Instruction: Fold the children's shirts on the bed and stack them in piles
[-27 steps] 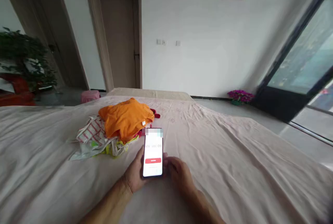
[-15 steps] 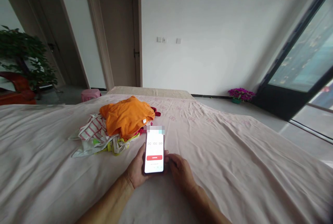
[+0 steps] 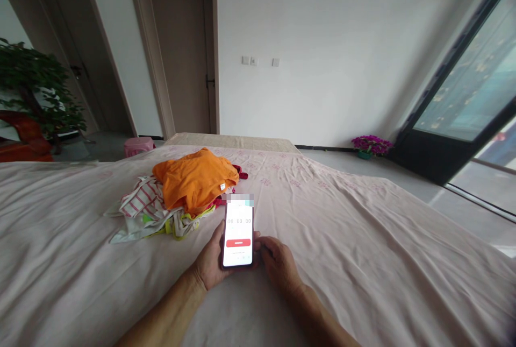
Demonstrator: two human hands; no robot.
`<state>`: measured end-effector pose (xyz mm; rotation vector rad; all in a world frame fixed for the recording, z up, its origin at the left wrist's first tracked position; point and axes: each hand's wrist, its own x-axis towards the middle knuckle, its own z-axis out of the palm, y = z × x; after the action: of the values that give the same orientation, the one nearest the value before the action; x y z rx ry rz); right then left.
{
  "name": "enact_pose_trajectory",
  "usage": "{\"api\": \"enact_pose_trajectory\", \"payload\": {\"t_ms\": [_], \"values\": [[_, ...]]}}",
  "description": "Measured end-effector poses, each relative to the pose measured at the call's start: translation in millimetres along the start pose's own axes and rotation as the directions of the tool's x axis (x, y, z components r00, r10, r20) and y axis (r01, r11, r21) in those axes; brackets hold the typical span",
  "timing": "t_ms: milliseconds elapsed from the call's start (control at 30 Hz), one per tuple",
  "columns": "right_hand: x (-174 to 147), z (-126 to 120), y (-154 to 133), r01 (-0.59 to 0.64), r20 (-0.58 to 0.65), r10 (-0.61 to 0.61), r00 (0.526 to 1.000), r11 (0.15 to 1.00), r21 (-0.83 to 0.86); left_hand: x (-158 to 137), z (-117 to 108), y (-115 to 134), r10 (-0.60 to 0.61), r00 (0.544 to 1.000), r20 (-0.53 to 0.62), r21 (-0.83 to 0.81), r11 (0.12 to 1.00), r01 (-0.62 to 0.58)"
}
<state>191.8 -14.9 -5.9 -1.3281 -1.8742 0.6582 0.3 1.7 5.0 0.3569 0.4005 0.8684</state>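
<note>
My left hand [image 3: 212, 263] is wrapped round a smartphone [image 3: 237, 255], its fingertips showing at the phone's right edge. The lit screen reads 00 00 00 above a red button; its top is blurred out. My right hand [image 3: 279, 266] rests just right of the phone, fingers curled in and nothing visible in them. Whether it touches the phone's edge I cannot tell. Beyond the phone, to the left, lies a heap of clothes: an orange garment [image 3: 195, 177] on top, a red-and-white striped one [image 3: 141, 199] at its left, and white and yellow-green cloth underneath.
A pale pink flowered sheet [image 3: 342, 239] spreads under everything, with creases. Behind it are a pink stool [image 3: 139, 146], a closed door [image 3: 181, 56] and a white wall with switches. A pot of purple flowers [image 3: 371, 145] stands at the right near a glass door [image 3: 463, 89].
The view has shifted very slightly. Both hands, the phone and the clothes keep their places, and the screen still shows zeros.
</note>
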Motion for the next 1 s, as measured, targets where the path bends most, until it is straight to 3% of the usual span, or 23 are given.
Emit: {"api": "enact_pose_trajectory", "payload": {"t_ms": [533,1000], "values": [[0,-1,-1,0.000,-0.010,0.000,1.000,1.000,0.023,-2,8,1,-0.001,0.999,-0.044,0.005,1.000,0.001],[0,-2,-4,-0.001,0.004,0.001,1.000,1.000,0.014,2,-4,0,-0.002,1.000,0.017,-0.005,1.000,0.002]]}}
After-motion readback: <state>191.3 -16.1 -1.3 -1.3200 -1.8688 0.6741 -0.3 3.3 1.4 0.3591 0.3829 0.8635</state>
